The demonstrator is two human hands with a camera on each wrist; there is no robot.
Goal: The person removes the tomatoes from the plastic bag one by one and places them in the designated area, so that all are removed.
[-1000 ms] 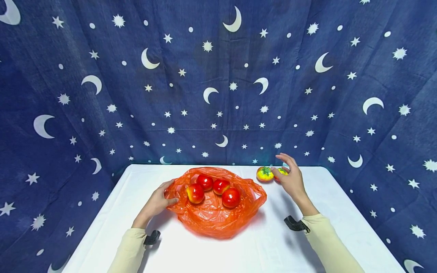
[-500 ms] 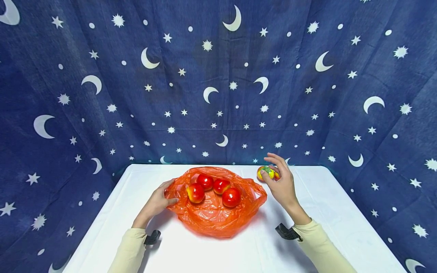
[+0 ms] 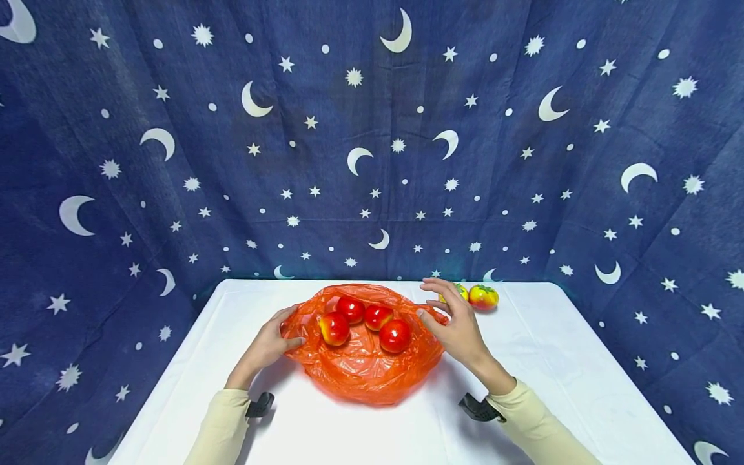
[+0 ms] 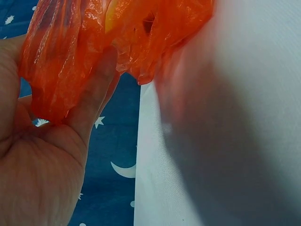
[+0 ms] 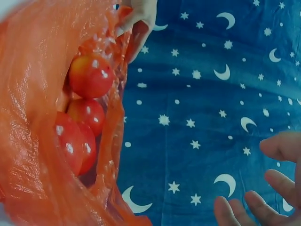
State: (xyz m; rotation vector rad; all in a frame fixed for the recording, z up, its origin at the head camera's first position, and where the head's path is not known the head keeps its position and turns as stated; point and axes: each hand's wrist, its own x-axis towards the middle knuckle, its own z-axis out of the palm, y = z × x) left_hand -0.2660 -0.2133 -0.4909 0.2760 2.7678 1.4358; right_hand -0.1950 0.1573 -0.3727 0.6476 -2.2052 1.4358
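An orange plastic bag lies on the table with its mouth spread wide. Several shiny round red-and-yellow fruits sit inside it. My left hand grips the bag's left rim; in the left wrist view the film is held between thumb and fingers. Over the right rim hovers my right hand, its fingers spread and loosely bent with nothing between them. The right wrist view has these fingers apart from the bag. Behind that hand, one green-topped red-and-yellow fruit is partly hidden; another such fruit shows fully.
A white cloth covers the table. Dark blue fabric with moons and stars hangs behind the table and along both sides. The two fruits outside the bag stand near the table's back edge, right of the bag.
My right hand has moved left and nearer, away from the two green-topped fruits and over to the bag's right rim. My left hand and the bag have stayed put.
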